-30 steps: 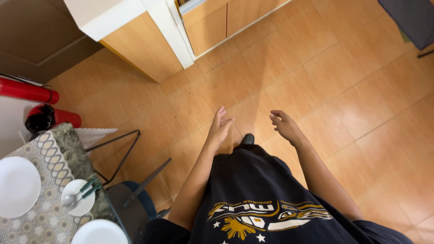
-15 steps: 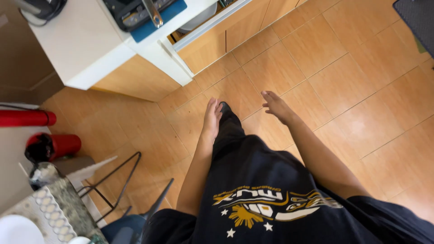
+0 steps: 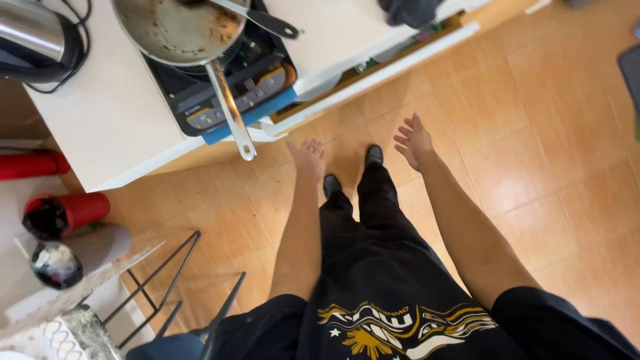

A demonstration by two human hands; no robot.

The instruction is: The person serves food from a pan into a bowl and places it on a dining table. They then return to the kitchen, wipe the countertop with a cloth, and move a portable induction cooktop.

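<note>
Steel kettle (image 3: 30,33), red canisters (image 3: 63,213).

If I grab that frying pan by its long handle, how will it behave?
The frying pan is probably stiff metal and front-heavy, so it may dip away from the handle. A utensil resting inside could slide. The greasy residue suggests a slippery inside.

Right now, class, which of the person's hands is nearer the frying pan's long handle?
Left. The left hand hangs open just right of the pan handle tip; the right hand is farther right, over the floor.

dark control panel (image 3: 230,100) on the cooker's front — small, rectangular.
</note>
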